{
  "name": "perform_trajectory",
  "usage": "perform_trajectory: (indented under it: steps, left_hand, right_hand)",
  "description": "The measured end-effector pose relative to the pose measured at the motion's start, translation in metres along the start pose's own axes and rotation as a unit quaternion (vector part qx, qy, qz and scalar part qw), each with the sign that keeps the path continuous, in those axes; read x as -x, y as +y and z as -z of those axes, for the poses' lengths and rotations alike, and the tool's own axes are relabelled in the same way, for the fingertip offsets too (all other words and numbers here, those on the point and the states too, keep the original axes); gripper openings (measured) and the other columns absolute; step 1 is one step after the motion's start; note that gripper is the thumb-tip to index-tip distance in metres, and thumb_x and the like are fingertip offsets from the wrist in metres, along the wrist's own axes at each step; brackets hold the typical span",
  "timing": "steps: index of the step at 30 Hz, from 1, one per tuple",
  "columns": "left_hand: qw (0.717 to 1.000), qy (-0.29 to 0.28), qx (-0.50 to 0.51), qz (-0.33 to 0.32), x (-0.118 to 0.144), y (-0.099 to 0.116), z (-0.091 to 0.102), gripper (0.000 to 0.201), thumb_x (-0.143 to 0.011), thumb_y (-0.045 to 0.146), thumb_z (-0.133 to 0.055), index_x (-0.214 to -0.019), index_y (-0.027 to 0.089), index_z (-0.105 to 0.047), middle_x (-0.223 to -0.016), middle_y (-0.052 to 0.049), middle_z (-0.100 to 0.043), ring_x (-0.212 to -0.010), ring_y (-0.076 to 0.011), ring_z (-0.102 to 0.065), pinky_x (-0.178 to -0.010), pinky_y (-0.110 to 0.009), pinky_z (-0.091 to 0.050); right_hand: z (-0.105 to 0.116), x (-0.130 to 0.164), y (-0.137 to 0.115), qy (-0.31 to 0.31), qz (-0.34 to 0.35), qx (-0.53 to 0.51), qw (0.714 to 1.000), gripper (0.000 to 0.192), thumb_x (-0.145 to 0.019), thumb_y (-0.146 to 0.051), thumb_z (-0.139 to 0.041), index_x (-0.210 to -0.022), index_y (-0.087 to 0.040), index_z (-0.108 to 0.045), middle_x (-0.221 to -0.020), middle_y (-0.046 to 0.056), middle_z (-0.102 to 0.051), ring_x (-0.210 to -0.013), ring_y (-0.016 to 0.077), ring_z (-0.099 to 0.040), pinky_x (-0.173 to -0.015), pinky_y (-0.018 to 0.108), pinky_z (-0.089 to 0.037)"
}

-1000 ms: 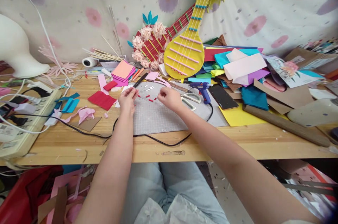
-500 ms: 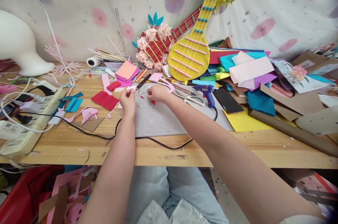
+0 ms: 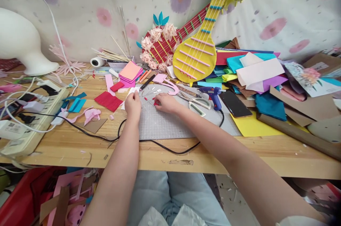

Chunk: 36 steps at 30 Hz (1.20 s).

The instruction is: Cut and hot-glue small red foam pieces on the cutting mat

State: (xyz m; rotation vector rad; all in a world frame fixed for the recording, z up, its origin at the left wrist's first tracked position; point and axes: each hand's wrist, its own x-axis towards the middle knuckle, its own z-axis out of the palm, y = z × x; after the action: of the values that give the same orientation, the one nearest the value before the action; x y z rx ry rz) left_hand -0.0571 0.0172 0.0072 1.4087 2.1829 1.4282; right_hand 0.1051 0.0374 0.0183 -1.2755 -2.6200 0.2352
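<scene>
Scissors (image 3: 198, 104) and glue gun (image 3: 213, 95) lie, seemingly untouched, beside hands.

**No readable writing on the desk**

Nothing legible is showing anywhere in this view. A white adapter (image 3: 10, 129) plugged into the power strip (image 3: 29, 126) at the desk's left edge is carrying a small square code and some fine print, but the marks are too small and blurred to read. The grey cutting mat (image 3: 170, 124) near the front edge is showing only a faint grid, with no numbers that can be made out. The printed flower card (image 3: 309, 76) toward the right edge is showing artwork, no words.
</scene>
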Motion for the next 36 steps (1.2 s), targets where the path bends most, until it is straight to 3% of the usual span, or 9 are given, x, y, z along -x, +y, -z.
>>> perform_trajectory:
  steps: [3, 7, 11, 15, 19, 24, 30, 33, 36]
  left_hand:
    - [0.996, -0.044, -0.079, -0.004, 0.005, 0.001, -0.001, 0.017, -0.075, 0.037, -0.051, -0.072, 0.021, -0.048, -0.07, -0.003, -0.055, -0.071, -0.0179, -0.053, -0.067, -0.03, -0.038]
    - [0.981, -0.095, -0.168, -0.013, 0.013, 0.004, -0.002, 0.036, -0.066, 0.042, -0.061, -0.09, 0.019, -0.049, -0.084, -0.007, -0.059, -0.089, -0.0243, -0.056, -0.079, -0.035, -0.04]
    - [0.973, -0.132, -0.186, -0.038, 0.014, 0.005, 0.002, 0.046, -0.057, 0.044, -0.07, -0.089, 0.019, -0.051, -0.088, -0.008, -0.059, -0.094, -0.0267, -0.054, -0.083, -0.038, -0.038]
    - [0.969, -0.179, -0.11, -0.127, 0.005, -0.006, 0.008, 0.034, -0.046, 0.024, -0.078, -0.074, 0.021, -0.059, -0.08, -0.006, -0.056, -0.09, -0.0267, -0.052, -0.084, -0.04, -0.037]
    - [0.968, -0.192, -0.05, -0.151, -0.002, -0.017, 0.009, 0.018, -0.047, 0.014, -0.075, -0.055, 0.023, -0.061, -0.065, -0.003, -0.05, -0.082, -0.0248, -0.051, -0.085, -0.041, -0.036]
    - [0.964, -0.221, -0.028, -0.147, -0.006, -0.02, 0.013, 0.014, -0.056, 0.011, -0.068, -0.051, 0.021, -0.059, -0.061, -0.002, -0.05, -0.069, -0.0185, -0.048, -0.079, -0.035, -0.038]
    - [0.964, -0.116, 0.239, -0.01, -0.012, -0.006, 0.016, 0.004, -0.069, 0.018, -0.059, -0.068, 0.017, -0.055, -0.064, 0.002, -0.052, -0.06, -0.0101, -0.046, -0.065, -0.025, -0.039]
    - [0.899, -0.112, 0.408, 0.112, -0.002, 0.009, 0.003, 0.009, -0.074, 0.02, -0.055, -0.069, 0.017, -0.048, -0.06, 0.004, -0.048, -0.055, -0.007, -0.046, -0.061, -0.022, -0.04]
    - [0.85, -0.127, 0.481, 0.171, 0.012, 0.02, -0.012, 0.011, -0.076, 0.018, -0.053, -0.07, 0.017, -0.044, -0.063, 0.003, -0.052, -0.057, -0.0059, -0.051, -0.066, -0.022, -0.042]
  right_hand:
    - [-0.001, 0.002, 0.002, 0.002, -0.01, 0.047, 0.999, 0.021, -0.075, -0.021, -0.049, -0.092, -0.015, -0.06, -0.095, 0.01, -0.062, -0.09, 0.0195, -0.054, -0.076, 0.029, -0.04]
    - [0.006, 0.0, 0.01, -0.016, -0.053, 0.063, 0.996, 0.02, -0.069, -0.023, -0.054, -0.086, -0.015, -0.061, -0.091, 0.011, -0.064, -0.085, 0.021, -0.057, -0.071, 0.029, -0.04]
    - [0.015, 0.002, 0.018, 0.003, -0.105, -0.022, 0.994, 0.019, -0.067, -0.025, -0.055, -0.083, -0.017, -0.061, -0.086, 0.005, -0.065, -0.078, 0.0165, -0.057, -0.065, 0.025, -0.039]
    - [0.018, 0.006, 0.025, 0.018, -0.129, -0.111, 0.985, 0.02, -0.068, -0.024, -0.053, -0.086, -0.017, -0.06, -0.083, 0.002, -0.065, -0.074, 0.0128, -0.056, -0.062, 0.023, -0.038]
    - [0.015, -0.001, 0.029, 0.019, -0.03, -0.043, 0.998, 0.018, -0.067, -0.022, -0.054, -0.084, -0.017, -0.06, -0.088, 0.004, -0.063, -0.082, 0.0154, -0.054, -0.069, 0.025, -0.038]
    - [0.01, -0.022, 0.028, -0.014, 0.082, 0.046, 0.996, 0.018, -0.069, -0.02, -0.054, -0.085, -0.017, -0.062, -0.089, 0.007, -0.061, -0.09, 0.0195, -0.051, -0.075, 0.028, -0.036]
    - [0.015, -0.025, 0.027, 0.057, 0.029, -0.062, 0.996, 0.022, -0.072, -0.03, -0.059, -0.092, -0.018, -0.06, -0.089, 0.005, -0.063, -0.088, 0.0171, -0.053, -0.078, 0.029, -0.038]
    - [0.011, -0.018, 0.018, 0.097, -0.062, -0.241, 0.964, 0.021, -0.078, -0.032, -0.053, -0.092, -0.017, -0.057, -0.083, 0.003, -0.063, -0.076, 0.0123, -0.056, -0.069, 0.025, -0.042]
    - [0.0, -0.013, 0.002, 0.075, -0.094, -0.402, 0.908, 0.026, -0.078, -0.033, -0.051, -0.098, -0.016, -0.053, -0.08, 0.001, -0.063, -0.07, 0.0102, -0.058, -0.064, 0.023, -0.045]
